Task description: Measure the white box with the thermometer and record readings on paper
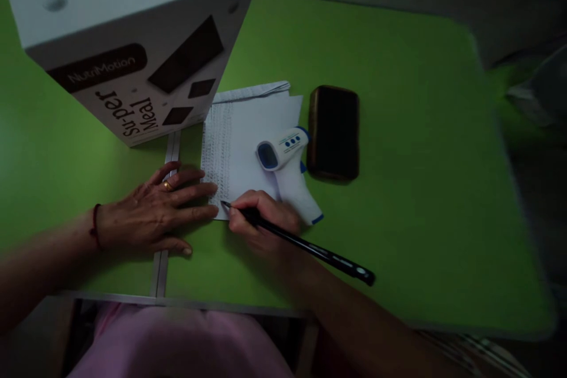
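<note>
My right hand [261, 218] is closed round a long black pen [316, 251], its tip down near the lower edge of a white sheet of paper [248, 130]. Columns of small handwriting cover the sheet's left part. Flat on the table and the sheet's left edge lies my left hand [163, 209], fingers spread, with a ring and a dark red bracelet. A white and blue infrared thermometer [290, 174] rests across the paper's right side, just beyond my right hand. To its right is a dark phone [333, 133] in a brown-edged case.
A tall white box [146, 71] printed "NutriMotion Su-per Meal" stands at the left behind the paper. The green table [420, 159] has a metal seam [162, 271] under my left hand. Something pale [540, 91] shows beyond its right edge.
</note>
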Demonstrator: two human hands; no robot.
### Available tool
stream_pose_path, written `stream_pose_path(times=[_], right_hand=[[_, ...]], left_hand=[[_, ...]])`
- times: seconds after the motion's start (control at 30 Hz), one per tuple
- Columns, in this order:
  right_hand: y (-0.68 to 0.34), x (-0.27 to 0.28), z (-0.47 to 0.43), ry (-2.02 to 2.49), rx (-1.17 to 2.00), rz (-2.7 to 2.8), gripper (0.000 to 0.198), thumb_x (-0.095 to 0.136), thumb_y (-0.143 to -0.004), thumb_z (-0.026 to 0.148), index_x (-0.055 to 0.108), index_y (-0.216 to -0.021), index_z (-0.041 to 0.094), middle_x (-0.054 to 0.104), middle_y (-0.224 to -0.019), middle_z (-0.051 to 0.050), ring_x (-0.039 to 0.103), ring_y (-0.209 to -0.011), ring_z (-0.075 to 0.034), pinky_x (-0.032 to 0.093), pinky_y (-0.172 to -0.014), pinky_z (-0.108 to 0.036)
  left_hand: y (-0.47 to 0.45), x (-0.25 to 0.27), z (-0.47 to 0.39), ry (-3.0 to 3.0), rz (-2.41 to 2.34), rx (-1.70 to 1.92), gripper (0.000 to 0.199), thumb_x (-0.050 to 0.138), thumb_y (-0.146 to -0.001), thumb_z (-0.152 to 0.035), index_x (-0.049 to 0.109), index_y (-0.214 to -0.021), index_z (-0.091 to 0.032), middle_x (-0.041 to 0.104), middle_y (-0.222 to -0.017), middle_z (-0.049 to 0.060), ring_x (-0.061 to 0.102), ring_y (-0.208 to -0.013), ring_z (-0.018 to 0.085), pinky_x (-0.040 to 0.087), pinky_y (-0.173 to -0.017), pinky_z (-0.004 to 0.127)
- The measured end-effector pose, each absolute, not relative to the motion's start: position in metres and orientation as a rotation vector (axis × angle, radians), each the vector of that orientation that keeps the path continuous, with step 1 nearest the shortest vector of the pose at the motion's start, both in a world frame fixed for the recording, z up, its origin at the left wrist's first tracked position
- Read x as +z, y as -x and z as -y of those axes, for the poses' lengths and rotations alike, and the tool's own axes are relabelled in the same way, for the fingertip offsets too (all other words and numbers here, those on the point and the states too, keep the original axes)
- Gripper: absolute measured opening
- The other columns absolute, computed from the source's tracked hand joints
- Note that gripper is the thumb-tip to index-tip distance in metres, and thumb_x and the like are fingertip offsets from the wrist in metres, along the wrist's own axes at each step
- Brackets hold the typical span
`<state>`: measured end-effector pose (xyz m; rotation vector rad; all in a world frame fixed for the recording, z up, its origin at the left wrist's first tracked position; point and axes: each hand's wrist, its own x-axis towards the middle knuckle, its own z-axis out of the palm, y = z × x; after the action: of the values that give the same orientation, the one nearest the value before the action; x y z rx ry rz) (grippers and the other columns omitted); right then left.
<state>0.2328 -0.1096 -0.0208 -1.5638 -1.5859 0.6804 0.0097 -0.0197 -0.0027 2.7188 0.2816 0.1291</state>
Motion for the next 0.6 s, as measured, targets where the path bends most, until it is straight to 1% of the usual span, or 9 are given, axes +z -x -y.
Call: stream_pose_path(times=[0.17,0.33,0.5,0.6], right_hand=[[-0.2326,-0.0204,0.1082,1.506,0.654,1.607,0.013,0.057,-0.081,0.018,0.058,-0.069,0.023,0.06,-0.056,0.006,0.052,-0.047,-0.01,0.041,-0.047,-0.022],[-0.2314,-0.0207,0.1075,1.546,0.622,1.569,0.014,0.055,-0.08,0.018,0.056,-0.068,0.024,0.059,-0.055,0.006,0.052,-0.046,-0.01,0.04,-0.047,-0.023],[-0.2311,-0.0226,0.1082,1.537,0.584,1.608,0.013,0.054,-0.082,0.019,0.055,-0.07,0.024,0.06,-0.058,0.005,0.054,-0.051,-0.011,0.043,-0.051,-0.023],[-0.2322,-0.0236,0.1082,1.462,0.565,1.635,0.013,0.055,-0.081,0.014,0.055,-0.071,0.023,0.058,-0.057,0.006,0.052,-0.048,-0.01,0.04,-0.048,-0.021]], left_hand=[[-0.0093,-0.0018,0.0198,-2.707,-0.29,0.103,0.062,0.046,-0.098,-0.063,0.05,-0.143,-0.022,0.047,-0.151,0.013,0.036,-0.139,0.038,0.015,-0.118,0.056],[-0.0085,-0.002,0.0194,-2.714,-0.287,0.115,0.062,0.043,-0.099,-0.064,0.05,-0.143,-0.021,0.046,-0.151,0.013,0.035,-0.14,0.037,0.014,-0.117,0.056],[-0.0081,-0.0035,0.0197,-2.722,-0.285,0.115,0.063,0.043,-0.099,-0.064,0.049,-0.144,-0.021,0.045,-0.152,0.013,0.034,-0.14,0.037,0.014,-0.118,0.056],[-0.0089,-0.0038,0.0201,-2.717,-0.287,0.111,0.064,0.043,-0.098,-0.065,0.049,-0.144,-0.021,0.045,-0.152,0.012,0.035,-0.14,0.038,0.015,-0.118,0.056]])
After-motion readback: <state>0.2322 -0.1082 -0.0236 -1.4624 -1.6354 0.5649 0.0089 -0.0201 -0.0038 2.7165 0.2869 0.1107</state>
